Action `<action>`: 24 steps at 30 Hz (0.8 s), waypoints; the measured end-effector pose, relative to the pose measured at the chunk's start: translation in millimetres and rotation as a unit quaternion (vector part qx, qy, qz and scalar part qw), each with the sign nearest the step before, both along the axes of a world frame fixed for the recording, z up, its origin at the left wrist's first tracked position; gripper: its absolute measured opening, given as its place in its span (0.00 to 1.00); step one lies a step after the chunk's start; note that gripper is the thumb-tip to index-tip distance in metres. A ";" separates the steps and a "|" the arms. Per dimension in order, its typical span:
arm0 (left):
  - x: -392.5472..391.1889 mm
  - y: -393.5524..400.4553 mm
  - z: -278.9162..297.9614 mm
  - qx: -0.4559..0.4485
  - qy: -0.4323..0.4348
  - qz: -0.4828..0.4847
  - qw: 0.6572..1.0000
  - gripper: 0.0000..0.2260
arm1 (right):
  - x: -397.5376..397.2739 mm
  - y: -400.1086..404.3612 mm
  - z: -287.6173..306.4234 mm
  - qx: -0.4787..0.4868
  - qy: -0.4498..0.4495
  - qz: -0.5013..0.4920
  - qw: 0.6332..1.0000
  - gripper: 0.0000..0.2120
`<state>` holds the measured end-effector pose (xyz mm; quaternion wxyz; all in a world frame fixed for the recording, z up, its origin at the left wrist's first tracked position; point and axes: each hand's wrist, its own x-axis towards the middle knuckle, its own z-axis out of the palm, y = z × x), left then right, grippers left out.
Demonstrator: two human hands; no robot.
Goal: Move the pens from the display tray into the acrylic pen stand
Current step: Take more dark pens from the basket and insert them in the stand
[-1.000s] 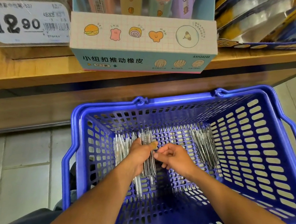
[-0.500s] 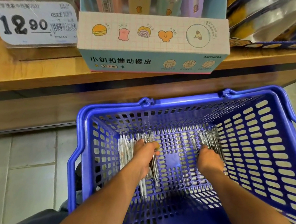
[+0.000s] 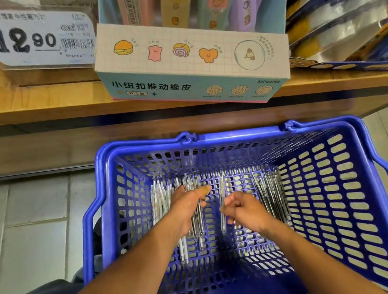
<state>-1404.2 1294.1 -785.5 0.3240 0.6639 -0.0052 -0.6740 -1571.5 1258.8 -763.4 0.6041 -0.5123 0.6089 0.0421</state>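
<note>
Pens (image 3: 270, 198), slim, clear-barrelled with dark refills, are piled loose in a blue plastic shopping basket (image 3: 345, 191). A bundle of pens (image 3: 197, 217) is gripped in the left hand (image 3: 186, 207); a single clear pen (image 3: 222, 206) is pinched upright by the right hand (image 3: 245, 209), both inside the basket.

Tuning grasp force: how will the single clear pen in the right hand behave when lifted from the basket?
Likely stiff and light: the clear pen is a thin, straight plastic barrel. Probably slippery, since it looks smooth and glossy and the right hand pinches it mid-barrel only. If dropped, it may roll or snag in the blue basket slots.
</note>
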 end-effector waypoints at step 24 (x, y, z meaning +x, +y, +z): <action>-2.8 -1.4 7.0 0.011 0.019 -0.033 0.999 0.33 | -51.1 -34.2 -36.0 -0.145 0.333 0.081 0.928 0.06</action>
